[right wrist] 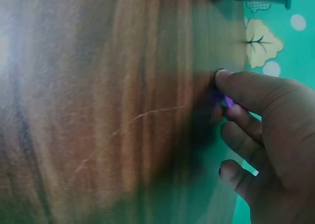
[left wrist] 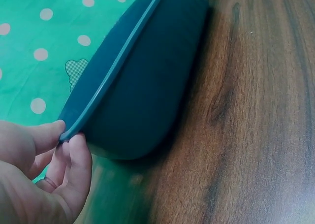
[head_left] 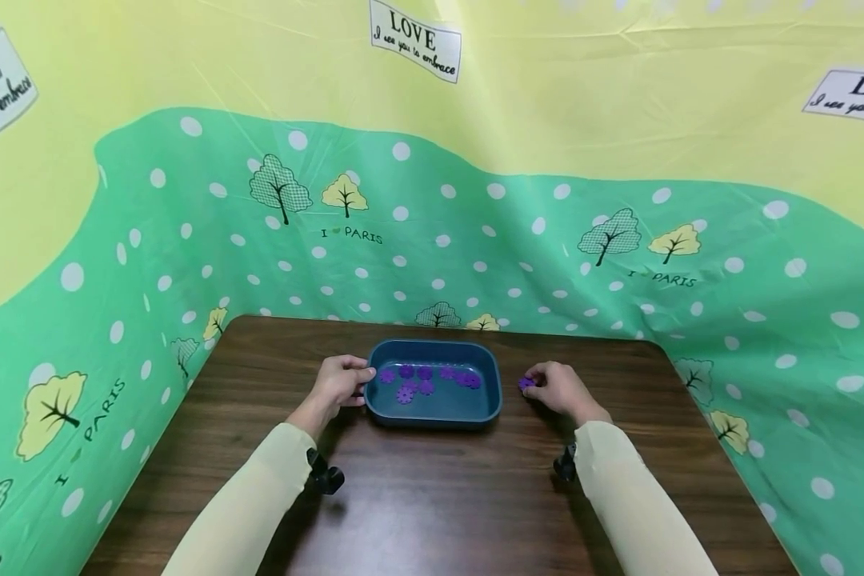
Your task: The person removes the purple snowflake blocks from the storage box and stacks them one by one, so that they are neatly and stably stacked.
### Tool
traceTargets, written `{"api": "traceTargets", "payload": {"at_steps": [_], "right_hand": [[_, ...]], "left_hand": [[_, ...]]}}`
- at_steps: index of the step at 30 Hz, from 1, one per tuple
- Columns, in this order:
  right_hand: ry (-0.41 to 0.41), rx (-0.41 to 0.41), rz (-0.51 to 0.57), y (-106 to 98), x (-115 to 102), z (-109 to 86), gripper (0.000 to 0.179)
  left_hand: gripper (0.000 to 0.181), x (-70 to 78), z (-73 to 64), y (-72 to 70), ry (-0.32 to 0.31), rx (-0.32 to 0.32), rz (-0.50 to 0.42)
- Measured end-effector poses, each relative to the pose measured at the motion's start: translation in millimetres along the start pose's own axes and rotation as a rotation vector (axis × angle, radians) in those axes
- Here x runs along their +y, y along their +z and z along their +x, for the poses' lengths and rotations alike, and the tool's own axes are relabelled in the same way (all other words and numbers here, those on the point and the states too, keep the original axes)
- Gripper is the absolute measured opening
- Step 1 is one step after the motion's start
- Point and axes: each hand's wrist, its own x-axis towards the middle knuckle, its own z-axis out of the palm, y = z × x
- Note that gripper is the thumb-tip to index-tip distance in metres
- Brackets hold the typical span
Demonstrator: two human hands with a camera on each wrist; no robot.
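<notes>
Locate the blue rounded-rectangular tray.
Head view: the tray stands on the brown wood-grained table, between the left hand, which grips its rim, and the right hand.

Between your right hand [head_left: 558, 390] and the blue bin [head_left: 432, 422], you have a small gap of bare tabletop [head_left: 439, 496]. The bin's raised wall bars you sideways from the purple pieces [head_left: 405, 395]; the open top lets you in from above. Your left hand [head_left: 342, 382] blocks the left end. Wide bare wood lies between your forearms; behind the bin, only a narrow strip before the hanging cloth [head_left: 475, 240].
</notes>
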Motion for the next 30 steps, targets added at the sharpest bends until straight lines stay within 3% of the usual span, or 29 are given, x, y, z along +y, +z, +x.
{"api": "traceTargets", "payload": {"at_steps": [8,15,23,30], "right_hand": [[0.038,0.047,0.067,9,15,0.7,0.033],[0.018,0.046,0.046,8,14,0.7,0.032],[-0.01,0.02,0.066,-8,12,-0.5,0.033],[-0.101,0.03,0.071,-27,-4,-0.8,0.038]], "left_hand": [[0.035,1.3,-0.7,0.1,-0.001,-0.006,0.007],[0.029,2.2,-0.8,0.0,-0.002,0.001,0.005],[0.033,3.2,-1.8,0.6,-0.002,-0.008,0.002],[0.033,4.2,-2.6,-0.7,-0.002,-0.011,0.003]]}}
